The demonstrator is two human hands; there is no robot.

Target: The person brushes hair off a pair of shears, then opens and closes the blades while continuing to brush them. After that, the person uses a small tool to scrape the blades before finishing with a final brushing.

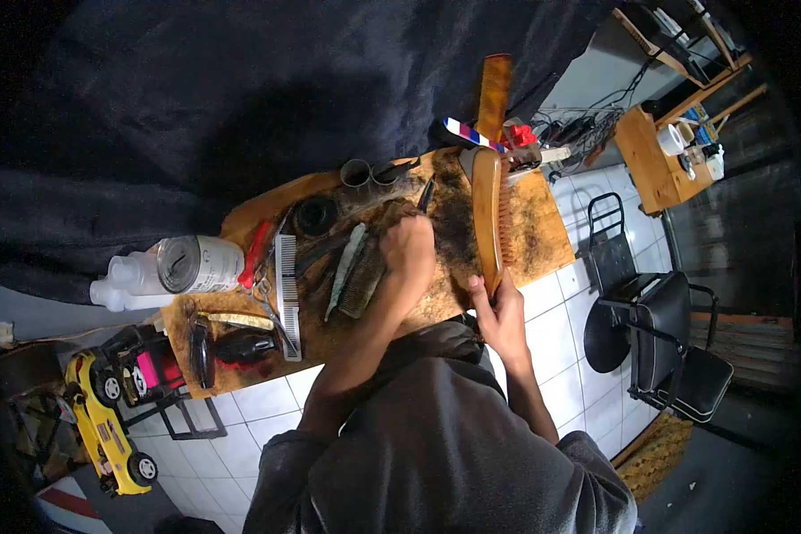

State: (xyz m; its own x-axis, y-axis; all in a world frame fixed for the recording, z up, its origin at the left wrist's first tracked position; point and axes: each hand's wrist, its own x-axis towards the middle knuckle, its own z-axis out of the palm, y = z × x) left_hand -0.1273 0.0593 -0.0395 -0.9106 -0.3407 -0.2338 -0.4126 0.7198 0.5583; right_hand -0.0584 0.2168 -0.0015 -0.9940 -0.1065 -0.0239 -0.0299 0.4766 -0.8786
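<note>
My right hand is closed on the lower end of a curved wooden brush, its bristles facing right. My left hand is curled into a fist low over the table; whatever its fingers hold, if anything, is hidden. Just left of that fist lie a dark flat comb and a pale, narrow, worn-looking piece. Farther left is a white comb, with metal scissors beside it. A small black pointed object lies between the fist and the brush.
The wooden table is strewn with dark hair clippings. Black clippers, a labelled can and clear bottles are at left. An amber comb stands at the back. A black chair is on the right.
</note>
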